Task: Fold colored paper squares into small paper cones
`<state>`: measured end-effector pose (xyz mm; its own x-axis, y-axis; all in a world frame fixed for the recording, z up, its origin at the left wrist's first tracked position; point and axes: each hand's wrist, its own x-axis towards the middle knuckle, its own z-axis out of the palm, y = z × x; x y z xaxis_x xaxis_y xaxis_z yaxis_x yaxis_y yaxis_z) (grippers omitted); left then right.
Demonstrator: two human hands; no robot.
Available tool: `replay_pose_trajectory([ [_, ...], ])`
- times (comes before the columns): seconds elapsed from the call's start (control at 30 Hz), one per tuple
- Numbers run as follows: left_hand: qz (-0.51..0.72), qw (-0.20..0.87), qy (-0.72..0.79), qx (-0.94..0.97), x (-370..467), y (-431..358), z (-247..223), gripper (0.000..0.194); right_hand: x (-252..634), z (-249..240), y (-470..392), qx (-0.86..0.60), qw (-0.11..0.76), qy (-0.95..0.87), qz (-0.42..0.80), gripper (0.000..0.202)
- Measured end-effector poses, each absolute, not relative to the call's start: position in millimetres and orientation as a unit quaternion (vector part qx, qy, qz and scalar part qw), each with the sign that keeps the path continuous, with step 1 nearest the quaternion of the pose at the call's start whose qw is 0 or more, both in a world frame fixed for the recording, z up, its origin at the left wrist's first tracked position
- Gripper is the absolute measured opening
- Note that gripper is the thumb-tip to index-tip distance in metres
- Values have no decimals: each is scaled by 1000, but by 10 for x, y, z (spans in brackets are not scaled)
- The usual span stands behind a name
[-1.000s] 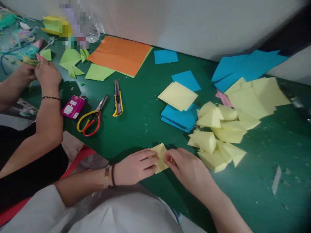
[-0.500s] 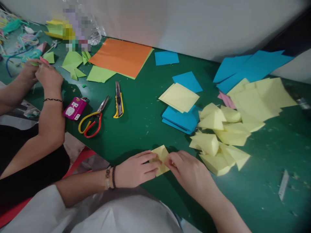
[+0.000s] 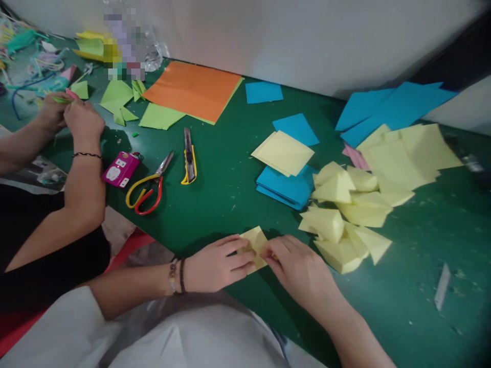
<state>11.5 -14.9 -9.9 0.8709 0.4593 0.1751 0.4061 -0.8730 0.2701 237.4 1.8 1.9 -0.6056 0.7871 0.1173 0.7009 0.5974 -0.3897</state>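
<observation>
A small square of pale yellow paper (image 3: 256, 236) lies on the green table near its front edge. My left hand (image 3: 215, 263) rests on the paper's left part, fingers spread and flat. At the right edge of the same sheet, my right hand (image 3: 301, 268) pinches with thumb and fingers bent together. The fingers cover much of the paper, so its folds are hard to make out. Just right of my hands sit several folded yellow paper pieces (image 3: 333, 225). Beyond them lie a stack of blue squares (image 3: 284, 189) and yellow squares (image 3: 284, 153).
Scissors (image 3: 148, 191), a yellow utility knife (image 3: 189, 158) and a purple socket-faced box (image 3: 120, 168) lie left. Orange paper (image 3: 195, 92) and blue sheets (image 3: 395, 107) are at the back. A co-worker's hands (image 3: 82, 120) hold something pink and green. A blade strip (image 3: 442, 287) lies right.
My hands keep nearly the same place on the yellow paper, with only a slight finger shift. The whole view has shifted slightly.
</observation>
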Motion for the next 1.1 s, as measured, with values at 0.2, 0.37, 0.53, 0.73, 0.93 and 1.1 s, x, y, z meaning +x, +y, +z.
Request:
replay_pose_trajectory([
  [0.2,120,129,235,956,121,-142,-60,23,2364,37,12,-426,136,-881,157,23],
  [0.37,127,154,249,948,127,-166,-55,23,2381,59,19,-436,151,-871,168,22],
  [0.53,119,163,246,948,120,-165,-66,23,2548,187,-184,-509,227,-801,220,7],
  [0.73,131,162,247,946,124,-158,-55,24,2516,158,-723,-531,211,-713,407,4],
  [0.93,126,166,256,944,121,-178,-66,26,2403,131,-805,-532,174,-690,459,9],
  [1.1,110,165,255,946,118,-182,-62,27,2416,141,-775,-556,159,-653,489,15],
])
